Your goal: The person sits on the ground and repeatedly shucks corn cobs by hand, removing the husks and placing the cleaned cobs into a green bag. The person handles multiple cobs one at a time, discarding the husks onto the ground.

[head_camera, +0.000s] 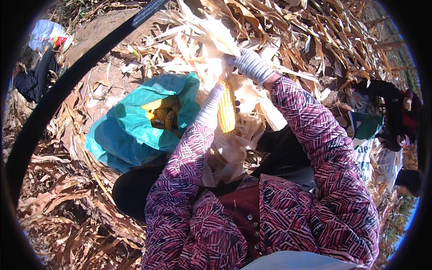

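Note:
In my gloved left hand (216, 98) is an ear of yellow corn (226, 108), its kernels bare along the side that shows. Dark fingertips of that hand show past the cob's right side. Beyond the ear's far end, my gloved right hand (236, 60) is at the pale corn husks (216, 33); glare and husk hide most of its fingers, so its hold is unclear. Left of my left forearm lies a teal woven sack (135, 125), its mouth spread, with several yellow corn ears (165, 113) inside.
Dry husks and stalks (324, 37) cover much of the ground. At the right edge is a person in dark clothes (388, 98) beside printed sacks (364, 152). Another person's dark-clad leg (44, 74) and a white sack (47, 33) show at far left. A dark strap crosses the left side.

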A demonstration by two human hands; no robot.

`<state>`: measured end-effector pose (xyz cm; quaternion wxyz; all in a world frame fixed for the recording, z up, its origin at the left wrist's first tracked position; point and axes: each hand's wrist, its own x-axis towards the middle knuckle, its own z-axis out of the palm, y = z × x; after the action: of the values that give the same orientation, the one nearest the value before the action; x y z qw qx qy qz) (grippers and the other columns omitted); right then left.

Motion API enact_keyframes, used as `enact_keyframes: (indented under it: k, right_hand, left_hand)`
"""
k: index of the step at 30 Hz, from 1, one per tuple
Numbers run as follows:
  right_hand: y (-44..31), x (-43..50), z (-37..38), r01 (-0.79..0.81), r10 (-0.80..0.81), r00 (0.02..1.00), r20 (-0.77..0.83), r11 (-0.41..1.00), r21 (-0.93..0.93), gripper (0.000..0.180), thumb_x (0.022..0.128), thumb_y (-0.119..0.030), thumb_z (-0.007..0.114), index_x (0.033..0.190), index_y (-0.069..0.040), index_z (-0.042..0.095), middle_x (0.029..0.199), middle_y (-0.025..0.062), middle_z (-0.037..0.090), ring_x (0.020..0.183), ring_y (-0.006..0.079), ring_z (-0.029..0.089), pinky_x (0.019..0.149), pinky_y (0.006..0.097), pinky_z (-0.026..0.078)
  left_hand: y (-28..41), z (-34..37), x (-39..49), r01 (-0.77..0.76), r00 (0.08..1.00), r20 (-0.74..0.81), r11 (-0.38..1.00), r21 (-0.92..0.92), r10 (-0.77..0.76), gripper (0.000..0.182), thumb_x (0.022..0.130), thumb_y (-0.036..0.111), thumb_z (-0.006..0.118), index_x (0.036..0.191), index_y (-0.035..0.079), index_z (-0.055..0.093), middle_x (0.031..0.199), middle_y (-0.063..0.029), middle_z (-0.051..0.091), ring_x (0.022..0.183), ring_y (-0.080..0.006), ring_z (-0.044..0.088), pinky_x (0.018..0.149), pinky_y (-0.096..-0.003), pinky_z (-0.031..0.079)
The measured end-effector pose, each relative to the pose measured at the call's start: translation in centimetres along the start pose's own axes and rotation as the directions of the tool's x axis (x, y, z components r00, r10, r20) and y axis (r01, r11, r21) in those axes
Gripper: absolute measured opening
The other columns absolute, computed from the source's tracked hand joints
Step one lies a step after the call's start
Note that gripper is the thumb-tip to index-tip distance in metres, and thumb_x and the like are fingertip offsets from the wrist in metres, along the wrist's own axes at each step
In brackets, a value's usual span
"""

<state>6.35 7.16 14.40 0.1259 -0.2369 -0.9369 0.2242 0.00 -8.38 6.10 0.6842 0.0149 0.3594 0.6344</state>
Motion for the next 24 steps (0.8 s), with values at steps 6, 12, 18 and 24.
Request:
enact_keyframes:
  k: [6, 12, 18, 24]
  right_hand:
    - [-1.1, 0.4, 0.2, 0.077, -0.085, 0.995, -0.048, 0.985, -0.151, 0.014, 0.077, -0.015, 0.056, 0.085, -0.005, 0.060, 0.069, 0.0115, 0.059, 0.061, 0.0268, 0.059, 0.055, 0.0346, 0.048]
    - [-3.7, 0.2, -0.5, 0.116, -0.118, 0.993, 0.029, 0.992, 0.050, 0.018, 0.079, -0.017, 0.057, 0.090, -0.004, 0.060, 0.078, 0.0136, 0.061, 0.070, 0.0276, 0.060, 0.062, 0.0343, 0.049]
    - [-0.9, 0.0, -0.4, -0.076, 0.067, 0.990, 0.128, 0.995, 0.066, 0.019, 0.077, -0.020, 0.060, 0.089, -0.006, 0.062, 0.076, 0.0090, 0.062, 0.069, 0.0233, 0.060, 0.061, 0.0331, 0.048]
    - [0.7, 0.6, 1.7, 0.088, -0.089, 0.996, 0.019, 0.996, 0.032, 0.020, 0.075, -0.014, 0.060, 0.093, -0.005, 0.061, 0.080, 0.0102, 0.061, 0.069, 0.0231, 0.060, 0.060, 0.0326, 0.049]
  left_hand:
    - [-1.0, -1.1, 1.8, -0.162, 0.951, -0.159, 0.866, 0.473, 0.265, 0.054, 0.078, 0.036, 0.066, 0.117, 0.002, 0.049, 0.101, -0.0091, 0.058, 0.090, -0.0195, 0.055, 0.079, -0.0296, 0.043]
    - [-1.2, -1.4, 2.3, -0.133, 0.958, -0.183, 0.910, 0.392, 0.219, 0.042, 0.083, 0.038, 0.060, 0.109, 0.006, 0.054, 0.092, -0.0038, 0.057, 0.077, -0.0129, 0.052, 0.068, -0.0274, 0.045]
    - [0.3, 1.4, -0.4, -0.053, 0.985, -0.162, 0.998, 0.040, 0.059, 0.045, 0.081, 0.042, 0.061, 0.108, 0.007, 0.055, 0.090, -0.0016, 0.056, 0.079, -0.0113, 0.053, 0.068, -0.0273, 0.045]
    - [-0.7, -0.2, 1.2, -0.151, 0.965, -0.165, 0.949, 0.277, 0.202, 0.043, 0.083, 0.041, 0.058, 0.110, 0.007, 0.054, 0.096, -0.0037, 0.056, 0.082, -0.0134, 0.053, 0.071, -0.0284, 0.045]
